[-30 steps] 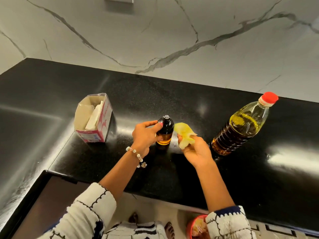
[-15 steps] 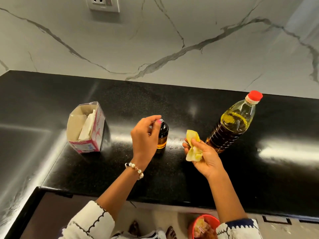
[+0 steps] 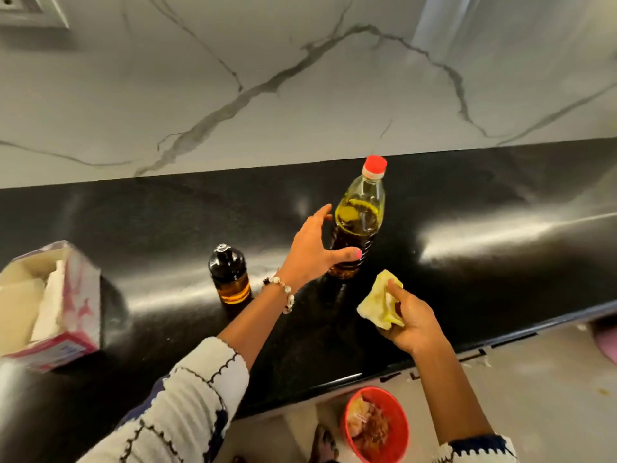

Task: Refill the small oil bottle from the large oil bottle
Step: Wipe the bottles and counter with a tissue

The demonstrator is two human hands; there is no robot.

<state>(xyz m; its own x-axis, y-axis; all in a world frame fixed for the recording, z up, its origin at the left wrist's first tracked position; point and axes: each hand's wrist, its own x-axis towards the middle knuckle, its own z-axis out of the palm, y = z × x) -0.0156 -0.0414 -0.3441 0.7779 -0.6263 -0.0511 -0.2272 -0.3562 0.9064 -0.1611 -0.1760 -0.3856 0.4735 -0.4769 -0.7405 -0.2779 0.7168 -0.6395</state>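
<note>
The small oil bottle (image 3: 229, 275), dark amber glass with a little oil at the bottom, stands alone on the black counter (image 3: 467, 235). Right of it stands the large oil bottle (image 3: 359, 222), clear plastic with a red cap and yellow oil. My left hand (image 3: 315, 248) reaches across to the large bottle with fingers spread straight. Its thumb lies in front of the lower body and the fingertips are beside its left shoulder. My right hand (image 3: 412, 320) hovers near the counter's front edge and pinches a crumpled yellow tissue (image 3: 379, 302).
An open pink and white tissue box (image 3: 53, 305) sits at the left of the counter. A red bin (image 3: 399, 426) with scraps stands on the floor below the counter edge. The marble wall rises behind, with a socket (image 3: 30, 11) at top left.
My left hand has let go of the small bottle and moved right to the large bottle. My right hand with the tissue has drawn back toward the counter edge. The camera has swung right.
</note>
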